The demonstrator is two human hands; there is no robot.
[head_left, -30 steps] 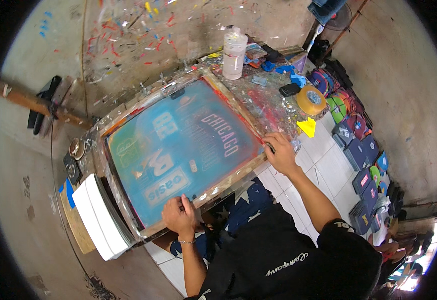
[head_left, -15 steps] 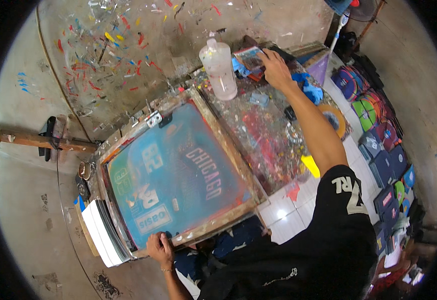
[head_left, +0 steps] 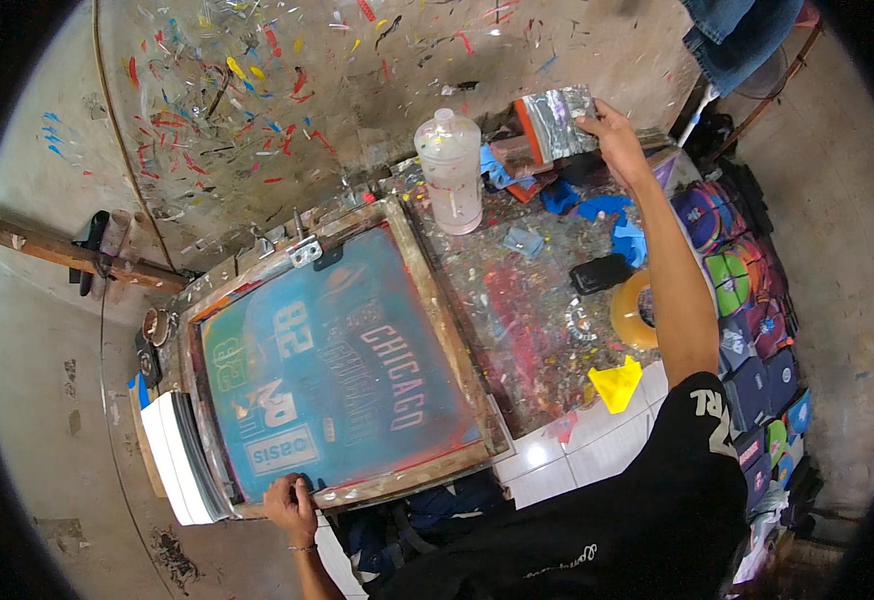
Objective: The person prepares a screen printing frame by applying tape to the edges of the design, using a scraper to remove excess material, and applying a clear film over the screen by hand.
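A wooden-framed printing screen (head_left: 473, 400) with blue mesh and pale lettering lies tilted in front of me, hinged at its far side. At its near left corner, my left hand (head_left: 292, 503) is closed with curled fingers over the frame's edge. Raised at the far right, my right hand (head_left: 612, 140) grips a flat squeegee (head_left: 561, 122) wrapped in silvery tape, with an orange strip along one side. Just below it on the paint-stained table (head_left: 497, 330) are crumpled blue scraps (head_left: 560, 197). A clear plastic bottle (head_left: 451, 180) stands left of the squeegee.
Right of the screen lie a black object (head_left: 601, 274), a roll of tape (head_left: 629, 310) and a yellow scrap (head_left: 615, 384). A white stack (head_left: 179, 460) sits by the left frame side. Packed dark and colourful goods (head_left: 747, 390) line the floor at right.
My right hand has lifted the squeegee off the far end of the table and brought it up and rightward. My left hand stays on the frame's corner. The whole view has shifted slightly.
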